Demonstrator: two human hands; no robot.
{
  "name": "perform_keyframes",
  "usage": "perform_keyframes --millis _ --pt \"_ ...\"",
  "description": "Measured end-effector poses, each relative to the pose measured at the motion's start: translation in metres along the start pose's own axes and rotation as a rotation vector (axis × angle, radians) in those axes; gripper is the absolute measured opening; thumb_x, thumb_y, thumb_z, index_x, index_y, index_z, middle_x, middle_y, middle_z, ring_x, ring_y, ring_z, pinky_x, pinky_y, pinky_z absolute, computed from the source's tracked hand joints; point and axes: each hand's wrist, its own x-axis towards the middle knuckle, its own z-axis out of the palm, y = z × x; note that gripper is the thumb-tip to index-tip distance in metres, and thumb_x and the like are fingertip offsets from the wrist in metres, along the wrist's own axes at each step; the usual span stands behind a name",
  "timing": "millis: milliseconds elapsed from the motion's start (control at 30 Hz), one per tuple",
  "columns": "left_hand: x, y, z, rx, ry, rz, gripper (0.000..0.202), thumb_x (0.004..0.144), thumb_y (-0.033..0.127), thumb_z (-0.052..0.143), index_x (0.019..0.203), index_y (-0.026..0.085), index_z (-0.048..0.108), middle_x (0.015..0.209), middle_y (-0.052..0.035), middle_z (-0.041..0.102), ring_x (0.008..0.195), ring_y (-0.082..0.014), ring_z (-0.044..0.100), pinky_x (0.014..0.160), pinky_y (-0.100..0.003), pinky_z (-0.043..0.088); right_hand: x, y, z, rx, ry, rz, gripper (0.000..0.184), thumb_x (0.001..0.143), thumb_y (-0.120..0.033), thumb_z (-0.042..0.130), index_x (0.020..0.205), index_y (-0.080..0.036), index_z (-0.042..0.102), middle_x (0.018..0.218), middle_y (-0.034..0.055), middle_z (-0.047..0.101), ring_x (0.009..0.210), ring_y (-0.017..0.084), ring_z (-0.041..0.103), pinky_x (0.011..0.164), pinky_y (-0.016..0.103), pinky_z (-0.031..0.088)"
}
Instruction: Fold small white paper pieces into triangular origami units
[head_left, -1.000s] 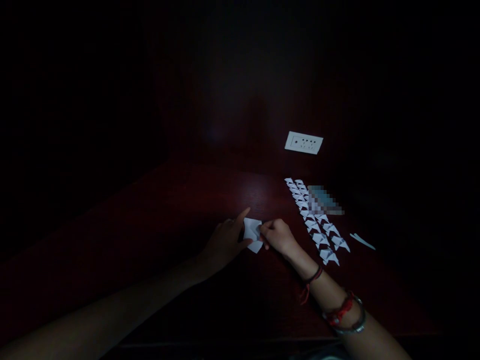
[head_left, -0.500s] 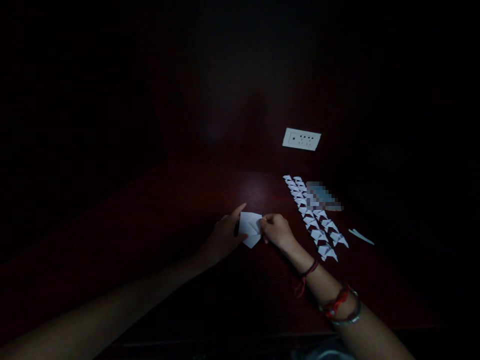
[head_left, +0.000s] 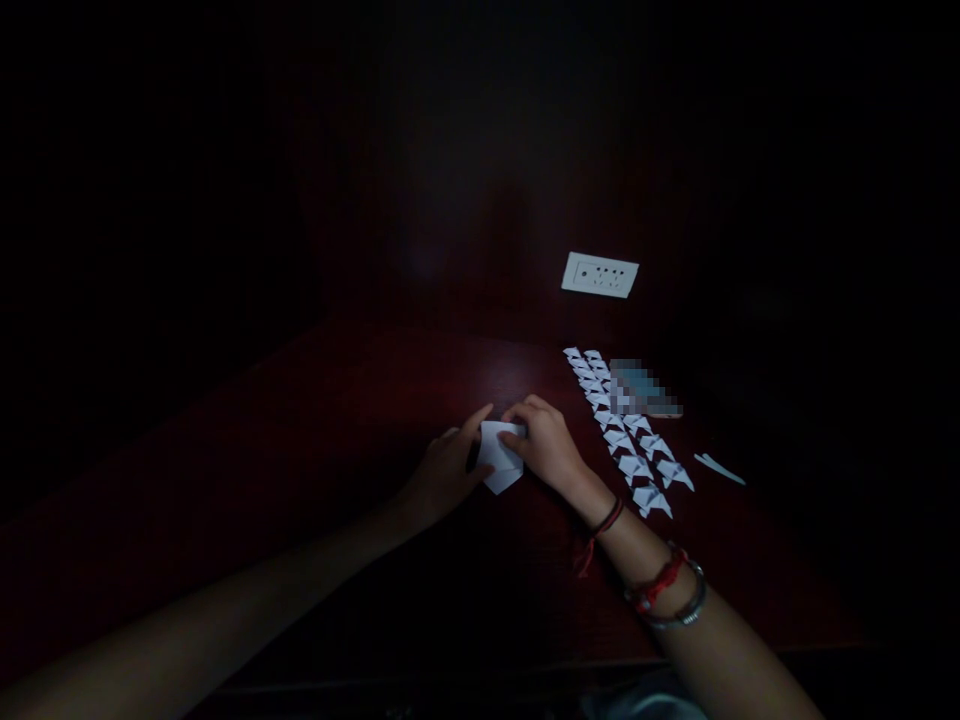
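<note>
No text, label, brand, number or sign can be read on the folded paper [head_left: 496,452], the wall socket [head_left: 600,275] or the pixelated area [head_left: 643,386] beside the paper figures [head_left: 616,441].

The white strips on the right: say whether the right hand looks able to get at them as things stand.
Probably yes, by lifting over: two rows of folded paper shapes lie between the right hand and the white strips, but nothing visible hangs above them; that hand is at the white paper.

The tabletop [head_left: 337,400] leaves room to pass at left, but paper figures [head_left: 634,466] block the way beyond the right hand [head_left: 551,445].
</note>
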Motion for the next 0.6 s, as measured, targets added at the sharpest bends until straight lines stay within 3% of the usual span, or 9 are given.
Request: perform_keyframes --millis 133,233,367,467,600 --pt "-0.002 0.003 0.000 -0.006 -0.021 0.001 0.067 0.074 0.026 0.051 0.131 0.023 0.016 0.098 -0.0039 0.055 0.092 -0.0207 0.050 0.081 -0.036 0.035 0.003 0.001 0.001 0.009 0.021 -0.002 0.004 0.071 -0.014 0.051 0.071 -0.016 0.055 0.072 0.0005 0.053 0.068 0.010 0.048 0.064 0.022 0.035" --pt "-0.002 0.002 0.000 0.011 -0.010 -0.005 0.067 0.074 0.025 0.052 0.130 0.024 0.016 0.101 -0.0042 0.054 0.093 -0.0206 0.050 0.082 -0.036 0.035 0.003 0.003 0.001 0.063 0.029 0.038 0.009 0.072 -0.016 0.052 0.080 -0.016 0.055 0.072 0.0004 0.054 0.065 0.010 0.048 0.063 0.021 0.036" --pt "0.000 -0.001 -0.002 0.064 -0.006 -0.007 0.066 0.075 0.027 0.051 0.131 0.024 0.016 0.104 -0.0046 0.053 0.095 -0.0214 0.048 0.081 -0.037 0.034 0.001 0.003 0.002 0.087 -0.048 0.230 0.036 0.062 -0.022 0.062 0.097 -0.017 0.054 0.071 -0.0010 0.055 0.062 0.010 0.050 0.059 0.021 0.037" --pt "0.000 0.003 -0.005 0.128 0.014 -0.004 0.068 0.075 0.027 0.051 0.131 0.023 0.015 0.096 -0.0027 0.055 0.091 -0.0211 0.049 0.079 -0.036 0.034 -0.001 -0.001 0.003 0.139 -0.064 0.391 0.038 0.062 -0.022 0.061 0.099 -0.016 0.055 0.063 -0.0021 0.056 0.056 0.010 0.051 0.055 0.021 0.037" --pt "-0.002 0.012 -0.010 0.226 0.037 0.022 0.066 0.075 0.025 0.051 0.131 0.023 0.016 0.090 -0.0016 0.056 0.085 -0.0210 0.050 0.074 -0.035 0.035 -0.004 -0.007 0.004 0.247 -0.069 0.485 0.039 0.068 -0.019 0.054 0.107 -0.013 0.052 0.056 -0.0013 0.057 0.055 0.010 0.054 0.055 0.020 0.040"
